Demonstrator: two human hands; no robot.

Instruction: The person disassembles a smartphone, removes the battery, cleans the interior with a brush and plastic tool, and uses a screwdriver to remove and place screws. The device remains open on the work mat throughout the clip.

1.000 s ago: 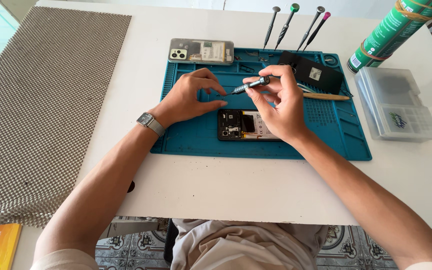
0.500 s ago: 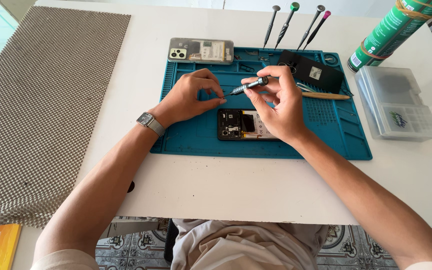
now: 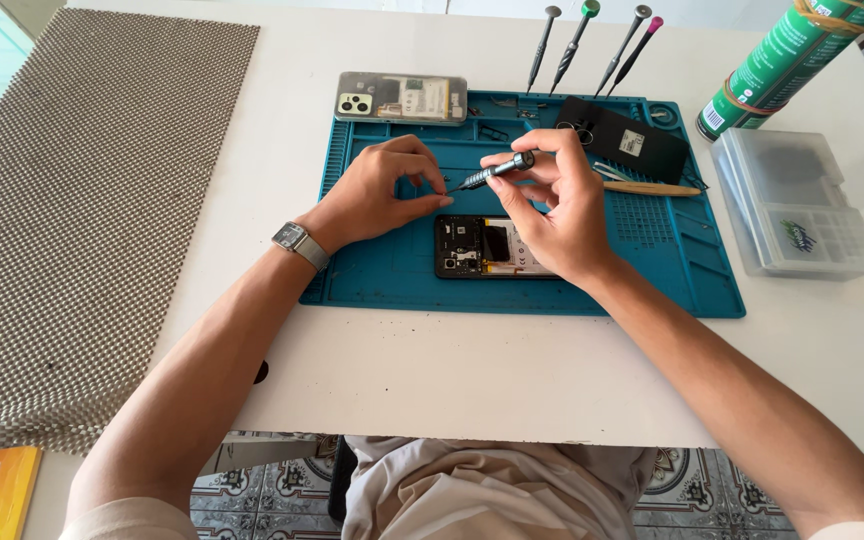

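My right hand [image 3: 557, 205] grips a small grey screwdriver [image 3: 497, 171] and holds it nearly level above the blue work mat [image 3: 392, 270]. Its tip points left at the fingertips of my left hand [image 3: 382, 190], which pinch together right at the tip; I cannot tell whether something tiny is between them. Below both hands an opened phone [image 3: 472, 245] lies on the mat with its insides showing, partly hidden by my right hand. A watch is on my left wrist.
A phone back cover [image 3: 402, 97] lies at the mat's top edge. Several screwdrivers [image 3: 592, 40] stand beyond it, with a black panel [image 3: 627, 140], a wooden-handled tool [image 3: 652, 188], a green spray can [image 3: 782, 60] and a clear parts box [image 3: 797, 205] to the right. Left lies a woven mat [image 3: 82, 200].
Both hands stay above the opened phone. My left fingertips have closed in on the screwdriver tip, and the screwdriver has shifted only slightly.
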